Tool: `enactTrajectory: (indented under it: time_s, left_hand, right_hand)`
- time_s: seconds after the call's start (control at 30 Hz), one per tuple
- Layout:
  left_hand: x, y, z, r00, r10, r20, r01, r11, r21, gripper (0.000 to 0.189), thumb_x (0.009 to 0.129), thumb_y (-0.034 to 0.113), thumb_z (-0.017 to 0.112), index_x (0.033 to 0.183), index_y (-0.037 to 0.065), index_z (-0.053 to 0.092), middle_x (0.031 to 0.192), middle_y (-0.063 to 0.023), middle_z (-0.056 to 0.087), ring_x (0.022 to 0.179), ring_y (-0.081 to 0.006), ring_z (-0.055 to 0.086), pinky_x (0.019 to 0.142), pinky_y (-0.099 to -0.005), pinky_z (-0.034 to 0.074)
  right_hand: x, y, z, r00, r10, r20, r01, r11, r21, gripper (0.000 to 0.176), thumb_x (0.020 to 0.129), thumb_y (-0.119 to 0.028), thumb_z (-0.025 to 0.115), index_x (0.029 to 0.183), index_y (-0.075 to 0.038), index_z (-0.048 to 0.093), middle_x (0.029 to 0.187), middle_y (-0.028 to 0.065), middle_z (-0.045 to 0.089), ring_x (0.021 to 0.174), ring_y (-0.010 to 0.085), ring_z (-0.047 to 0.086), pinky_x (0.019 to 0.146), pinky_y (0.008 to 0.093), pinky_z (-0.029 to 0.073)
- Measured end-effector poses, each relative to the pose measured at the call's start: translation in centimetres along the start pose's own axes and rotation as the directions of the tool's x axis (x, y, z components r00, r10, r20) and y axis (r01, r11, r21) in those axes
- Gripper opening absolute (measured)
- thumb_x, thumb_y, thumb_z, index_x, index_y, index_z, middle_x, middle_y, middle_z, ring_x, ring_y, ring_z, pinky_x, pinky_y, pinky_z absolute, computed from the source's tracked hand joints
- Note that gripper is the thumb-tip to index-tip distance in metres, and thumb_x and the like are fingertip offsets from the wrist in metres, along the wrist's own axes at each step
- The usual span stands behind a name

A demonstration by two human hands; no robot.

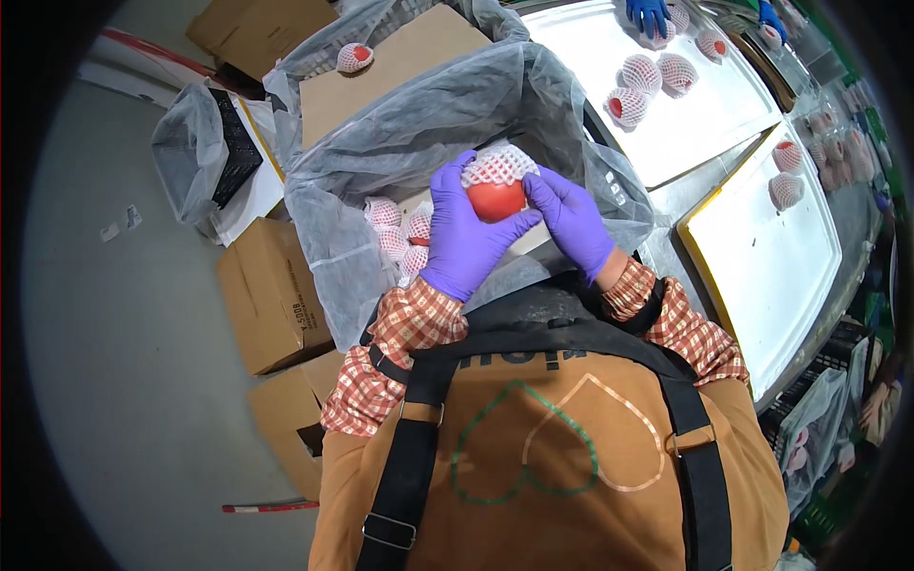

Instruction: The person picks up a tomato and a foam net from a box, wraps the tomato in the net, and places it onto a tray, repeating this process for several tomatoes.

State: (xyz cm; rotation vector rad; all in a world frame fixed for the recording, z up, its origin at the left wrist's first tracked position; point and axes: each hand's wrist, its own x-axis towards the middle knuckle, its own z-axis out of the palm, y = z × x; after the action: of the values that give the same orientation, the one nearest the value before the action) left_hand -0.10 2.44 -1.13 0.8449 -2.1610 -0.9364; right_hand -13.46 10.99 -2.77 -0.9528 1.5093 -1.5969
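Note:
Both my hands wear purple gloves and hold one red fruit between them, above a plastic-lined crate. A white foam net covers the fruit's upper half. My left hand cups the fruit from the left. My right hand grips it from the right. Several netted fruits lie in the crate below my left hand.
A white tray table at the right holds several netted fruits. Another person's blue-gloved hand reaches over its far end. Cardboard boxes stand on the floor at left. A black crate in plastic sits beyond them.

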Motion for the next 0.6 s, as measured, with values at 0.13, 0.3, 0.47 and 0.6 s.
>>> enactTrajectory:
  time_s: [0.13,0.3,0.47,0.6]
  left_hand:
    - [0.1,0.1,-0.3,0.999,-0.045,0.014,0.047,0.981,-0.190,0.083,0.064,0.023,0.085,0.129,0.000,0.038,0.122,-0.0175,0.043,0.112,-0.0284,0.049,0.096,-0.0369,0.044]
    - [-0.4,0.2,-1.6,0.968,-0.125,0.218,0.250,0.537,-0.806,0.078,0.076,0.021,0.076,0.138,0.001,0.033,0.130,-0.0156,0.044,0.117,-0.0250,0.049,0.101,-0.0358,0.041]
    - [-0.5,-0.4,-1.8,0.955,-0.131,0.267,0.272,0.026,-0.962,0.071,0.086,0.023,0.068,0.141,0.000,0.031,0.135,-0.0120,0.044,0.118,-0.0200,0.049,0.102,-0.0345,0.041]
    - [-0.3,-1.0,-1.8,0.964,-0.093,0.249,0.263,0.487,-0.833,0.069,0.082,0.015,0.070,0.141,0.003,0.035,0.138,-0.0107,0.042,0.121,-0.0219,0.048,0.103,-0.0353,0.039]
  right_hand:
    - [0.6,0.3,-0.2,0.988,-0.151,-0.020,0.147,0.979,-0.143,0.030,0.093,-0.022,0.059,0.114,0.000,0.063,0.095,0.0099,0.068,0.084,0.0134,0.063,0.076,0.0260,0.049]
    - [1.5,-0.7,-1.8,0.951,-0.309,-0.031,0.273,0.878,-0.393,0.025,0.091,-0.020,0.061,0.107,-0.002,0.064,0.090,0.0119,0.067,0.077,0.0170,0.064,0.071,0.0277,0.049]
    - [1.5,-1.1,-4.4,0.991,0.126,0.042,-0.107,0.946,-0.307,0.026,0.090,-0.020,0.061,0.109,-0.003,0.064,0.090,0.0073,0.067,0.079,0.0115,0.062,0.072,0.0259,0.049]
    - [1.1,-1.5,-3.2,0.991,0.119,0.053,-0.122,0.991,0.057,0.022,0.088,-0.016,0.064,0.103,-0.001,0.065,0.097,0.0063,0.066,0.085,0.0113,0.061,0.076,0.0274,0.049]
